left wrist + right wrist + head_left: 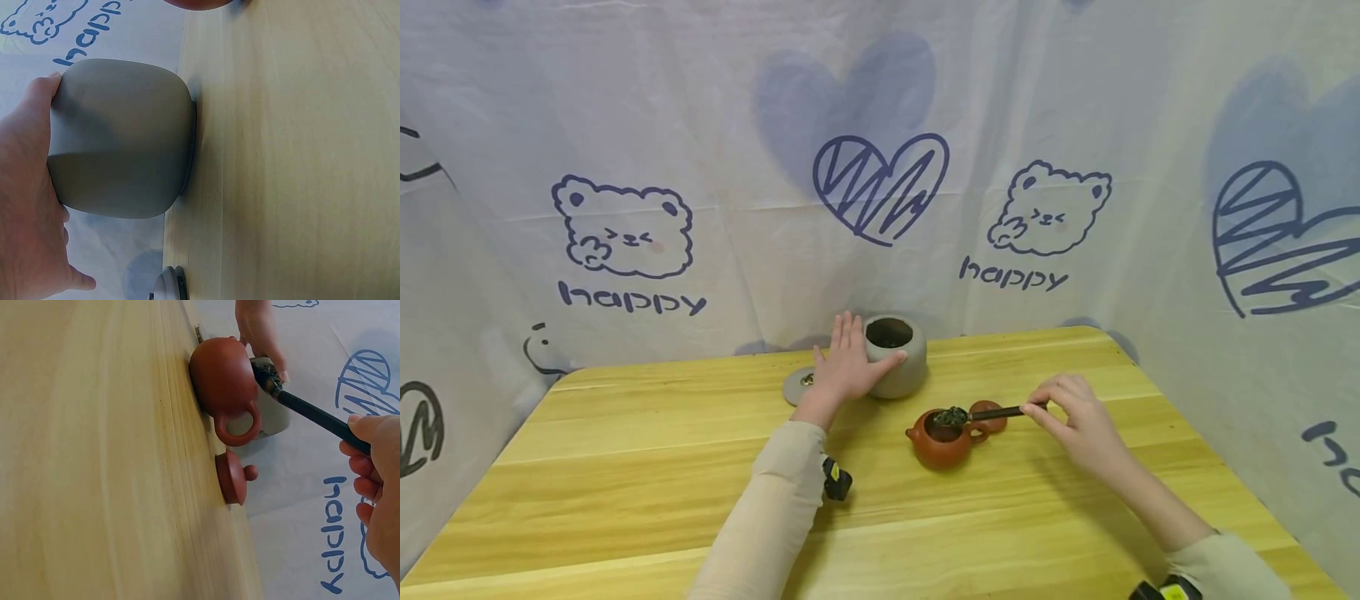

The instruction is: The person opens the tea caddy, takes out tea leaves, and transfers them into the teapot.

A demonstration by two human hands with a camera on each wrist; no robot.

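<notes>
My right hand (1078, 425) pinches the dark handle of a tea scoop (996, 413) between thumb and fingers. A heap of dark green tea leaves (952, 416) fills its end, over the mouth of a reddish-brown clay teapot (942, 454). In the right wrist view the teapot's round lid (232, 478) lies beside the looped handle. My left hand (847, 367) rests against the side of a grey jar (901, 379), fingers straight and thumb stretched along its front near the rim. The jar stands upright without its lid, its inside dark.
A grey jar lid (795, 387) with a small metal knob lies left of the jar, partly behind my left hand. The wooden table (647, 467) reaches back to a white cloth (745, 250) printed with hearts and bears.
</notes>
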